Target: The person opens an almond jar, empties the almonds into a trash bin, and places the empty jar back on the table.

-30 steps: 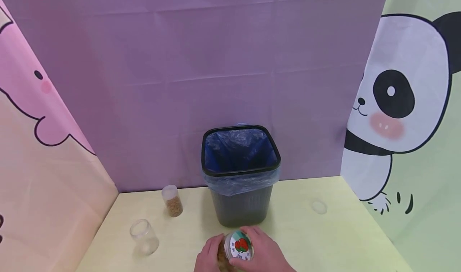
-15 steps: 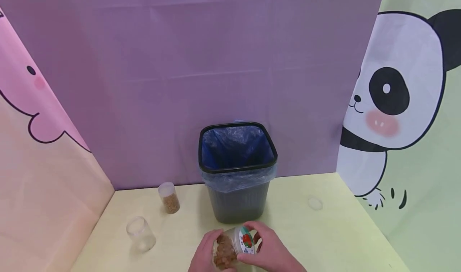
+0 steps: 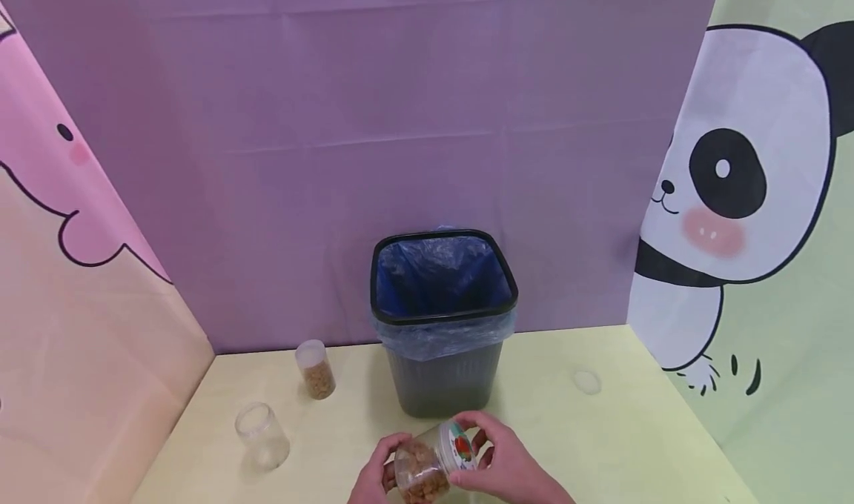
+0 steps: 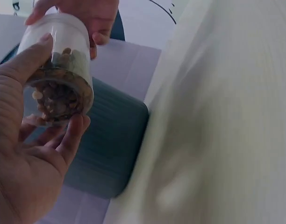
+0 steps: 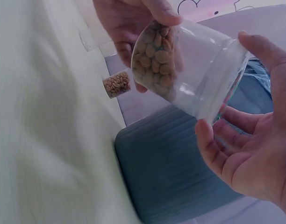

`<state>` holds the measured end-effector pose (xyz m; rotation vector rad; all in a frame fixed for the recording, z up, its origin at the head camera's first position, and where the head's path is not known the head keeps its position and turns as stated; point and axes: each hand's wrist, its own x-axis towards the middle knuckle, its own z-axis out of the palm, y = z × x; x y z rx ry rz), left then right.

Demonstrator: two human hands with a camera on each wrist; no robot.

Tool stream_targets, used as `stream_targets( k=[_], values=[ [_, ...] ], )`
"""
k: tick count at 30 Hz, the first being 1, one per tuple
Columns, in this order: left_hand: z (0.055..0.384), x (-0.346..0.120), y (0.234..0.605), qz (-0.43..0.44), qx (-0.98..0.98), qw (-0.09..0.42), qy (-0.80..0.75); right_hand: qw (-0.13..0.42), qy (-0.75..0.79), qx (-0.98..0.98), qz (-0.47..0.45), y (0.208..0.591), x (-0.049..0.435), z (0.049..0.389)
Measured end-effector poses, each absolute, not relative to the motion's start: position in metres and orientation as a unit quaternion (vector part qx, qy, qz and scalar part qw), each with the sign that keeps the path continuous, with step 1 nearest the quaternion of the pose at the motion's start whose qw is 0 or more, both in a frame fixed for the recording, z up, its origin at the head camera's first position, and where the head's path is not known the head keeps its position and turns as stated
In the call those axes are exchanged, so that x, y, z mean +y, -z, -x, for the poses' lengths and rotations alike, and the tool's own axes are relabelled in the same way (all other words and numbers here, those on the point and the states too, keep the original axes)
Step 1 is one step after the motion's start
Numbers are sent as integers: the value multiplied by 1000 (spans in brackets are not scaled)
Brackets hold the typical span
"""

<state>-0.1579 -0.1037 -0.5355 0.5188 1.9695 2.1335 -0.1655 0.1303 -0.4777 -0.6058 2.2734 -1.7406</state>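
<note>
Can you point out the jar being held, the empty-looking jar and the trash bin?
Printed-lid jar point(image 3: 422, 470): head view, on its clear side.
Empty-looking jar point(image 3: 268, 443): head view, on its side wall.
Trash bin point(image 3: 445, 387): head view, on its front wall.

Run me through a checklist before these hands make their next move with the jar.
1. Left hand supports the jar: ok, it grips the base end.
2. Right hand on the lid: ok, its fingers hold the edge.
3. Jar upright: not ok, it is tilted, with the lid end toward the right hand.
4. Brown pieces clear of the lid: ok, they are gathered toward the base end in the right wrist view.
5. Lid loosened: cannot tell; it sits on the jar, but its tightness does not show.
6. Bin lined: ok, the blue liner covers the inside.
</note>
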Motion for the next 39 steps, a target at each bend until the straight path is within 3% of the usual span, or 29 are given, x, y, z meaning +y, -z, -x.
stream_targets(
  k=[8, 14, 18, 21, 30, 34, 39],
  values=[
    [155, -105, 536, -178, 693, 69, -695, 98, 511, 834, 185, 490, 127, 167],
    [155, -104, 542, -187, 699, 50, -689, 141, 501, 843, 134, 487, 123, 169],
    [151, -104, 540, -151, 701, 85, -692, 151, 524, 829, 125, 492, 121, 168],
    [148, -107, 536, -125, 702, 113, -692, 137, 541, 818, 138, 496, 120, 166],
    [148, -109, 538, -131, 708, 61, -692, 49, 575, 796, 184, 504, 114, 157],
    [145, -108, 539, -126, 665, 100, -730, 29, 560, 802, 204, 507, 113, 156],
    [145, -111, 537, -111, 622, 147, -762, 61, 546, 806, 221, 502, 110, 162]
  ],
)
